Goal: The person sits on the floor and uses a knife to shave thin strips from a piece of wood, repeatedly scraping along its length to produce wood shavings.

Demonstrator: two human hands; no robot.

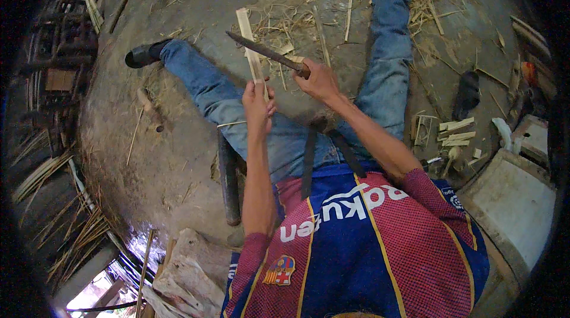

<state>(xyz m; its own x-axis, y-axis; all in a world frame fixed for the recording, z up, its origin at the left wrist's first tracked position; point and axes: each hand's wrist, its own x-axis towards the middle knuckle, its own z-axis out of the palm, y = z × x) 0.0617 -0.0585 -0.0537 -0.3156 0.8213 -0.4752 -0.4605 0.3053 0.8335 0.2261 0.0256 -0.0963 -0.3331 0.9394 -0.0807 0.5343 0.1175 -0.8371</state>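
My left hand (pixel 258 106) is closed round the lower end of a flat, pale bamboo strip (pixel 242 21), which points up and away from me. In my right hand (pixel 317 82) is the handle of a knife (pixel 261 50) with a long, dark blade. The blade lies across the strip at a slant, its tip reaching past the strip's left side. Whether the edge bites into the strip I cannot tell. Both hands are above the gap between my outstretched legs in blue jeans (pixel 389 27).
Curled shavings (pixel 285 18) and loose strips litter the floor ahead. Short split pieces (pixel 456 133) lie at the right, near a pale slab (pixel 510 199). A dark pole (pixel 228 181) lies beside my left thigh. Bundles of thin sticks (pixel 44 178) are at the far left.
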